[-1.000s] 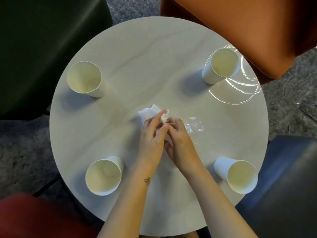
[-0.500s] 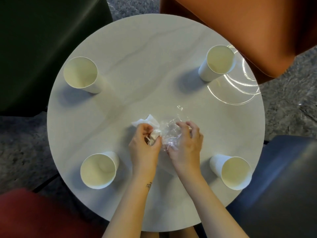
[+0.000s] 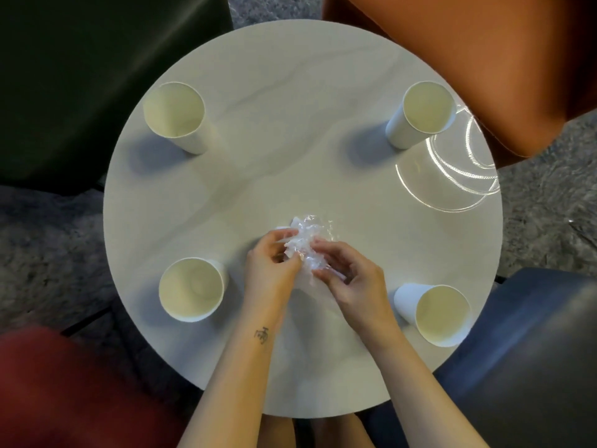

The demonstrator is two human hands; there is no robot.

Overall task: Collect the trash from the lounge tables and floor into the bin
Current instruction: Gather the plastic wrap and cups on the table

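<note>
Both forearms reach in from the near edge of the round table (image 3: pixel 290 92), meeting just short of its centre; the left hand (image 3: pixel 269 273) curls its fingers round a crumpled clear wrapper (image 3: pixel 305 244), with what may be a white napkin inside; the right hand (image 3: pixel 352 279) pinches the wrapper's near side; four paper cups (image 3: pixel 190 289) stand around them.

No legible text, label, brand or number appears. A small dark tattoo (image 3: pixel 261 335) marks the left forearm (image 3: pixel 239 370). Its design cannot be read.
</note>
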